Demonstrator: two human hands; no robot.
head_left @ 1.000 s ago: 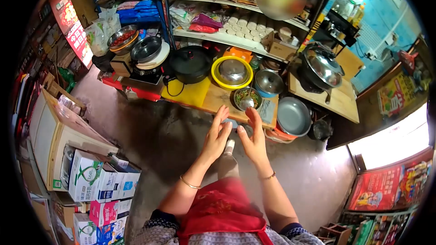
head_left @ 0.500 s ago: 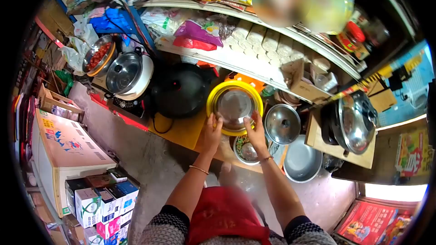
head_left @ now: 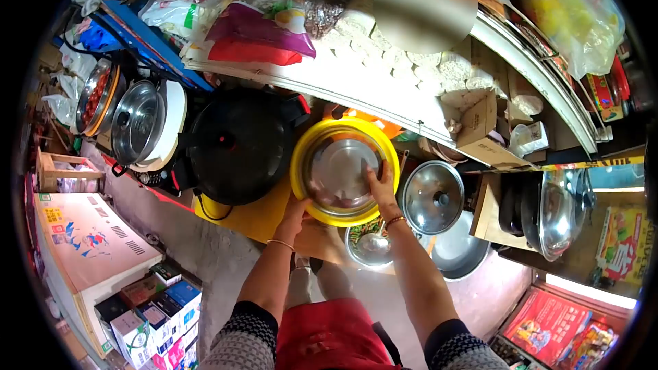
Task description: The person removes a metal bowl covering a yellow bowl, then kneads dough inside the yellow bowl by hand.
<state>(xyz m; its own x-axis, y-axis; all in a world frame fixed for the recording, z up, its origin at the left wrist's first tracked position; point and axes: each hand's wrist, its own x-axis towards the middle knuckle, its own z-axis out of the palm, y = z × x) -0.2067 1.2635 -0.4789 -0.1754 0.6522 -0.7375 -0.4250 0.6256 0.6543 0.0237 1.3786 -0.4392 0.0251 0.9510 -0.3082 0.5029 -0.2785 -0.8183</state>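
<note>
A yellow basin (head_left: 299,200) with a shiny metal bowl (head_left: 343,168) nested inside it is in the middle of the head view. My left hand (head_left: 295,210) grips the basin's lower left rim, its fingers partly hidden beneath. On the right side, my right hand (head_left: 382,186) is closed over the rim, with the thumb reaching in against the metal bowl. Just below the basin stands a bowl of chopped green and red food (head_left: 358,234) with a metal ladle (head_left: 374,247) in it. A metal lid (head_left: 433,197) with a dark knob lies close to my right hand.
A large black pan (head_left: 240,144) stands left of the basin. Further left are a glass lid (head_left: 137,123) and a bowl of red food (head_left: 96,99). A grey basin (head_left: 459,250) sits lower right. Above runs a white shelf edge (head_left: 329,103); cartons (head_left: 147,315) are stacked lower left.
The view has come closer and shifted. My right hand has moved up along the basin's right side, its thumb now further over the metal bowl. My left hand stays at the lower left rim.
</note>
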